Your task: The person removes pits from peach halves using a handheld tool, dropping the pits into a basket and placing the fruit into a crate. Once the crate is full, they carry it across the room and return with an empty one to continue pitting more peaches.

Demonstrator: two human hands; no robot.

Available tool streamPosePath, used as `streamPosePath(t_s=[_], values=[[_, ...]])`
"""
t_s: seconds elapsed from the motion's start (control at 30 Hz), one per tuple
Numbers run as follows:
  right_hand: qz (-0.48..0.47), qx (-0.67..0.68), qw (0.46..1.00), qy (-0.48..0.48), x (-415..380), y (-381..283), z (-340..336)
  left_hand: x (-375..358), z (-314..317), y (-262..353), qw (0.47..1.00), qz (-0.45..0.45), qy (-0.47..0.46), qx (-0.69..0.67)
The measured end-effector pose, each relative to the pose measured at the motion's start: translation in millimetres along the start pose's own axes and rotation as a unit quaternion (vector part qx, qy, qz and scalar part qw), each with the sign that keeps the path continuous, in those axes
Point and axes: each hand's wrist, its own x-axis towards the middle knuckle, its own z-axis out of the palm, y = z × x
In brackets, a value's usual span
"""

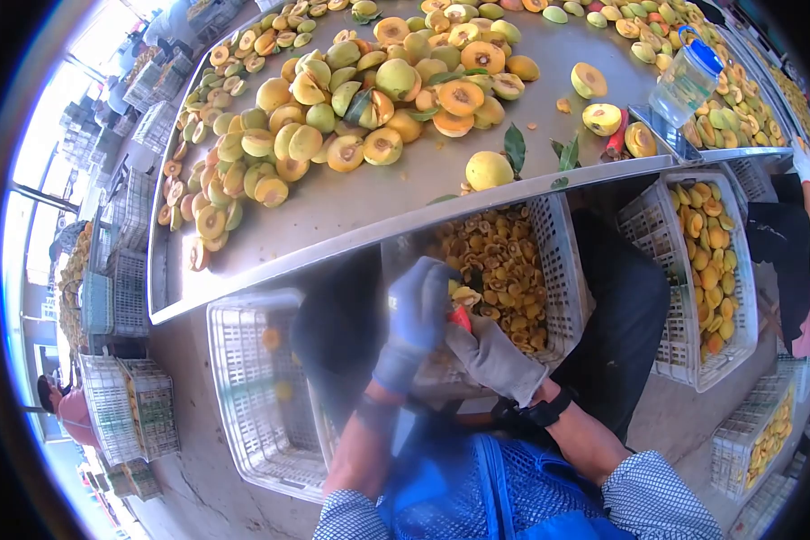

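My left hand (416,304), in a pale grey-blue glove and smeared by motion, is closed at a piece of yellow peach (464,296). Close by on its right, my right hand (499,356) in a grey glove is wrapped around a red-handled tool (460,317); the tool's working end is hidden. Both hands are over my lap, in front of a crate (562,261) of cut peach pieces and scraps between my knees. Above them, halved and whole peaches (382,146) are heaped on a metal table (333,220).
A white crate (229,396) with a few fruit pieces stands at left, a full peach crate (648,216) at right. On the table lie another red-handled tool (617,137), a dark phone-like slab (664,135) and a blue-lidded bottle (687,83). A co-worker's gloved hand (802,160) shows far right.
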Motion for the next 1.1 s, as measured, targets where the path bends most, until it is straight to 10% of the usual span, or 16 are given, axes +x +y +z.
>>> streamPosePath(t_s=[0.3, 0.37, 0.47, 1.0, 1.1], values=[[-0.024, -0.046, 0.998, 0.041, -2, 14, 6, 1, -2, -13, 0.992, -0.089, -0.069, -0.049], [0.242, 0.34, 0.906, -0.067, -8, -28, -5, 1, -4, 1, 0.998, -0.022, -0.062, 0.0], [0.136, 0.058, 0.989, -0.012, -5, -11, 2, 1, -3, -4, 0.997, -0.019, -0.073, 0.008], [0.219, 0.248, 0.939, -0.097, -15, -19, -3, -1, -6, -15, 0.973, -0.099, -0.205, -0.032], [0.216, 0.263, 0.935, -0.098, -13, -30, -4, -9, 3, -13, 0.995, -0.047, -0.037, -0.08]])
